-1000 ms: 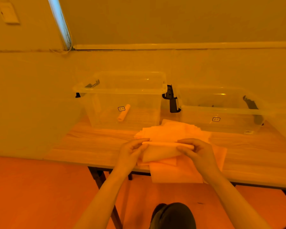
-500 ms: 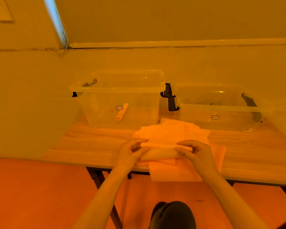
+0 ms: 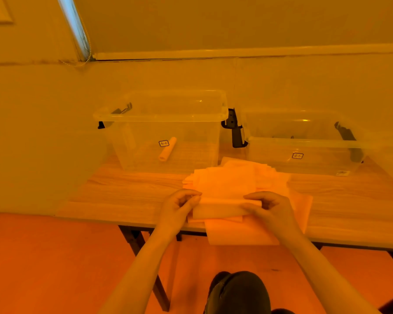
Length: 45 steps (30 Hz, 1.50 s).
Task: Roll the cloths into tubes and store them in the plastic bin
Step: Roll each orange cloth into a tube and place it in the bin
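Head view shows the task in its early part, by my reading; one finished orange rolled cloth tube [image 3: 167, 148] lies on the floor of the left clear plastic bin [image 3: 161, 114], while the right clear plastic bin [image 3: 304, 143] seems to hold no roll. At the near edge of the pale wooden table [image 3: 123, 191] the left hand [image 3: 179, 206] and right hand [image 3: 270, 207] each pinch one end of a pale orange cloth [image 3: 218, 209], fingers curled over its rolled far edge; only a few turns look wound, with a flat flap still hanging toward the person. Beneath and behind it lies a loose pile of flat orange cloths [image 3: 232, 177], one of them drooping over the table's front; so most rolling and storing appears left to do. Hard to judge: how many cloths the pile holds, since layers overlap and strong orange light flattens their edges; fingertips are partly tucked behind the roll; the small labels on both bins are unreadable.
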Each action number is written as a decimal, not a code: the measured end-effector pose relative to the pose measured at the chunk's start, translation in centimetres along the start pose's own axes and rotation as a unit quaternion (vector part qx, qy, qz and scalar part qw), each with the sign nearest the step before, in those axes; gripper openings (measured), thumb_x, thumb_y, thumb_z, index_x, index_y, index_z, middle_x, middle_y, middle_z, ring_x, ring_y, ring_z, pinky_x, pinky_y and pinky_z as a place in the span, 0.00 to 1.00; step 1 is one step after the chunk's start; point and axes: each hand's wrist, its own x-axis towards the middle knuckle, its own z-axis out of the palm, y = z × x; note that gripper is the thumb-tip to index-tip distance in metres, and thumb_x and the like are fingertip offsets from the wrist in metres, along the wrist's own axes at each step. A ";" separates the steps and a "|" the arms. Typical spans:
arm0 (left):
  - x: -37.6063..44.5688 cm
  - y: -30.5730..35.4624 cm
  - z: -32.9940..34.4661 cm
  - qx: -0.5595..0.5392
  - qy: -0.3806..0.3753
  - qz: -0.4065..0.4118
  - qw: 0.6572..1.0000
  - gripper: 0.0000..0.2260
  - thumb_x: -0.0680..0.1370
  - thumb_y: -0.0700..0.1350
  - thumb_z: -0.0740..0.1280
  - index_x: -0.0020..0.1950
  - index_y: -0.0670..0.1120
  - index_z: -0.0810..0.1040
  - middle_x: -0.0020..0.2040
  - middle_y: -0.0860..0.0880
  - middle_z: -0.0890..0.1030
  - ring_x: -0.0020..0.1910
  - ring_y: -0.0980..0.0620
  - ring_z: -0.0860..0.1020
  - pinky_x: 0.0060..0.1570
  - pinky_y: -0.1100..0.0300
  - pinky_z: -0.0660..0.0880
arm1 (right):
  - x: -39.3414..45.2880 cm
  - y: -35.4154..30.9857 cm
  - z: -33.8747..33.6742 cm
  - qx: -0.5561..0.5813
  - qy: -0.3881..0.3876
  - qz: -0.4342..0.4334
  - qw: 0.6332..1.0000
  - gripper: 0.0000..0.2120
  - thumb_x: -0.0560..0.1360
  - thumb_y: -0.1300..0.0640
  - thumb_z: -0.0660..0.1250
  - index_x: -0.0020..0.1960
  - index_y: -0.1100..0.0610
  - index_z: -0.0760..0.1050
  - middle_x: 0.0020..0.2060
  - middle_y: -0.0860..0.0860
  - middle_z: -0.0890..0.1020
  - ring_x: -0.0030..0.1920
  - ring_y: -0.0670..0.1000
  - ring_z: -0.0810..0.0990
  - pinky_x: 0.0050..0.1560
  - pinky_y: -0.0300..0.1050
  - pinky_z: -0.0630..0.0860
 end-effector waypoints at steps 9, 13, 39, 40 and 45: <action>0.8 0.9 0.8 0.021 -0.028 0.017 0.999 0.07 0.73 0.39 0.71 0.48 0.49 0.82 0.46 0.54 0.81 0.42 0.63 0.79 0.38 0.69 0.75 | 0.5 0.9 -1.0 0.101 0.038 0.065 0.992 0.10 0.67 0.66 0.74 0.44 0.53 0.82 0.47 0.49 0.83 0.47 0.45 0.82 0.41 0.36 0.78; 1.4 0.7 1.3 0.036 -0.016 0.035 0.999 0.07 0.74 0.39 0.71 0.45 0.52 0.82 0.45 0.58 0.81 0.43 0.66 0.78 0.42 0.68 0.76 | 0.5 1.2 -1.3 0.109 0.038 0.069 0.991 0.10 0.68 0.65 0.73 0.46 0.54 0.83 0.48 0.49 0.84 0.48 0.46 0.82 0.41 0.37 0.79; 1.5 -1.1 0.2 -0.007 -0.033 -0.008 0.999 0.11 0.74 0.38 0.70 0.49 0.54 0.83 0.51 0.54 0.82 0.53 0.55 0.79 0.48 0.58 0.78 | 1.0 0.3 -1.4 0.052 -0.020 0.040 0.998 0.08 0.71 0.63 0.71 0.49 0.55 0.83 0.49 0.43 0.83 0.51 0.42 0.80 0.48 0.33 0.76; 1.5 -1.1 0.2 -0.010 -0.033 -0.005 0.999 0.11 0.74 0.37 0.70 0.49 0.53 0.83 0.52 0.54 0.82 0.53 0.55 0.79 0.47 0.60 0.78 | 1.0 0.6 -1.3 0.052 -0.017 0.040 0.998 0.07 0.71 0.63 0.71 0.48 0.54 0.83 0.49 0.45 0.83 0.51 0.44 0.80 0.48 0.34 0.76; 1.7 -1.3 0.2 -0.013 -0.028 0.000 1.000 0.12 0.74 0.35 0.69 0.48 0.52 0.83 0.50 0.52 0.82 0.50 0.57 0.80 0.45 0.64 0.76 | 1.0 1.2 -1.2 0.057 -0.010 0.060 0.996 0.08 0.70 0.63 0.72 0.46 0.53 0.84 0.46 0.45 0.84 0.49 0.44 0.80 0.46 0.35 0.77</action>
